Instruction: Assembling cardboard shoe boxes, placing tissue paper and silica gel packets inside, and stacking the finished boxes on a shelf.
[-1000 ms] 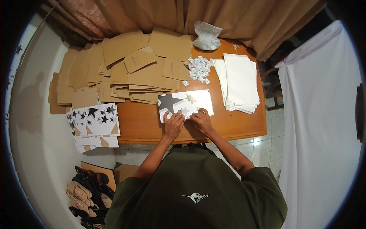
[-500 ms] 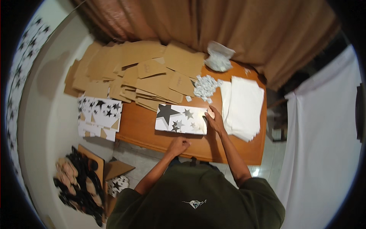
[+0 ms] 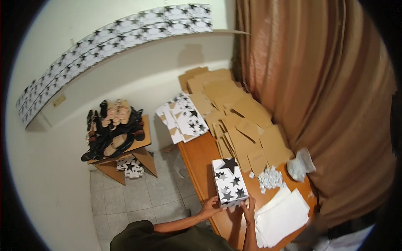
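Between my two hands is a closed white shoebox [image 3: 230, 180] printed with black and grey stars, at the table's near edge. My left hand [image 3: 211, 208] grips its near left corner, fingers against the side. At the near right corner, my right hand [image 3: 248, 208] closes on the box, some of its fingers hidden beneath it. Whether the box touches the tabletop or hangs just above it, I cannot tell. Just right of it lie a heap of small white packets [image 3: 271, 178] and a stack of white paper sheets [image 3: 284, 217].
Flat brown cardboard pieces [image 3: 238, 108] cover the table's far part, beside flat star-printed pieces [image 3: 184, 119]. A clear plastic bag [image 3: 300, 165] stands near the brown curtain [image 3: 318, 83]. At left, a small stand [image 3: 144, 129] holds shoes [image 3: 117, 129]. Star-patterned boxes [image 3: 138, 27] line a wall shelf.
The view has swung left, bringing the wall shelf and shoe stand into sight. My left hand, earlier apart from the box, now grips it together with my right.
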The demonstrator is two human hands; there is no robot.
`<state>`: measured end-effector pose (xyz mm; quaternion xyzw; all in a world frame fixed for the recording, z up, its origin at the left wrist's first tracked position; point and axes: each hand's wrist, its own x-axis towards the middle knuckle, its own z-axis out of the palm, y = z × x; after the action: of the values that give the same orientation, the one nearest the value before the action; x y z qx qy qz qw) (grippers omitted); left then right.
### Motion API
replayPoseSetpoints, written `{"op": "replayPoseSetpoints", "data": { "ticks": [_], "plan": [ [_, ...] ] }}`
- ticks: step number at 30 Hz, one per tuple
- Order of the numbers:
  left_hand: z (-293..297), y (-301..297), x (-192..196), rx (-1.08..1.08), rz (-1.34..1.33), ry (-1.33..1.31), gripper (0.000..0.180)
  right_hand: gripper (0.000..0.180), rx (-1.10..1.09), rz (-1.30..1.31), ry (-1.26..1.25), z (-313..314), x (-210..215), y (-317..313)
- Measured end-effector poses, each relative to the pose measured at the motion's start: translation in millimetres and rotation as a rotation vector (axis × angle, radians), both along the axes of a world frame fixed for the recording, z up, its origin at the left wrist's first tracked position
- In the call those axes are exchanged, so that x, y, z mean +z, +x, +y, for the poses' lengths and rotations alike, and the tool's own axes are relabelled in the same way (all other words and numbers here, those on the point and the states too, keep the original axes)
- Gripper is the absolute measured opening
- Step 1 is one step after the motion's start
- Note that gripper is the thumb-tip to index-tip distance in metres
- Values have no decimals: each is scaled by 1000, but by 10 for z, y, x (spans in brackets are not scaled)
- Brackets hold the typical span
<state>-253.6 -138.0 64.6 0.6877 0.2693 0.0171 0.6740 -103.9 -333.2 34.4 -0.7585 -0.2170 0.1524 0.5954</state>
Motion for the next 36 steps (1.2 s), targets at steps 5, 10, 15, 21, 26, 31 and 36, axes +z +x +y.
{"op": "replayPoseSetpoints", "data": {
  "ticks": [5,10,15,21,26,31,36],
  "plan": [
    [58,-207,278,114,-203,398,92,84,145,-100,166,232,292,-202],
    [155,-589,543,372,-297,462,74,77,255,-179,130,646,731,-461],
    [357,-1259,1197,549,-298,475,70,75,365,-334,178,1137,1377,-973],
    [647,-2589,1827,861,-440,509,68,77,539,-346,278,1938,2101,-2213],
    [901,-3984,2174,1022,-454,636,71,77,703,-436,340,2579,2445,-3453],
    [1021,-5124,2329,1119,-384,726,76,76,874,-262,339,3140,2478,-4481],
    [1411,-5920,2405,1223,-358,731,75,80,1006,-312,396,3704,2690,-5306]
  ]
}}
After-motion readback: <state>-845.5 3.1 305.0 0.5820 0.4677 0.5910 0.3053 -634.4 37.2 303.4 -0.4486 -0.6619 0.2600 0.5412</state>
